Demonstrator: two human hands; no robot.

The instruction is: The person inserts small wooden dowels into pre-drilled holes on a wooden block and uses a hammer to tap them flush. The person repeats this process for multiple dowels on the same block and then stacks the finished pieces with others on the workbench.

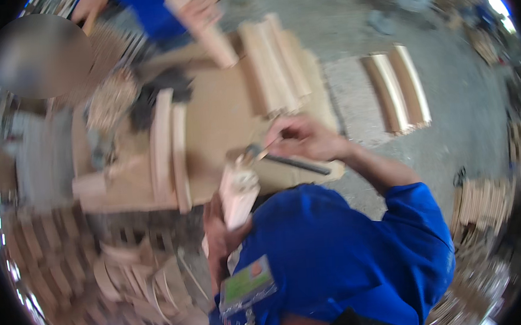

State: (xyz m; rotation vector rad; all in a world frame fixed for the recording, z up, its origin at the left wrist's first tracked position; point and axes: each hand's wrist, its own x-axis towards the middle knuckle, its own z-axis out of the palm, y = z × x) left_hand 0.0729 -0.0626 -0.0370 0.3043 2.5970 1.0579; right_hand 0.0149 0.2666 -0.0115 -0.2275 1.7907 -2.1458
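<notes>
Two hands of mine are at work close to my blue shirt (333, 248). My left hand (219, 230) is wrapped around a pale wood block (239, 201), and the block points up toward 12 o'clock. My right hand (304, 138) is up past it, toward 1 o'clock. Its thumb and finger are pinched on a thin stick (269, 145), too blurry for me to tell what kind. A black rod (300, 164) slants under that hand toward 4 o'clock, its other end by the block's top. I can't tell if they touch.

Farther out is the brown table top (221, 114). Two long wood strips (163, 148) sit on it at 9 o'clock, a dark cloth (164, 92) at 10, and a bunch of wood pieces (272, 65) at 12. Off at 2 o'clock are two bent pieces (388, 93). Farthest, near 11 o'clock, another person's hand (201, 11) holds a plank (215, 43).
</notes>
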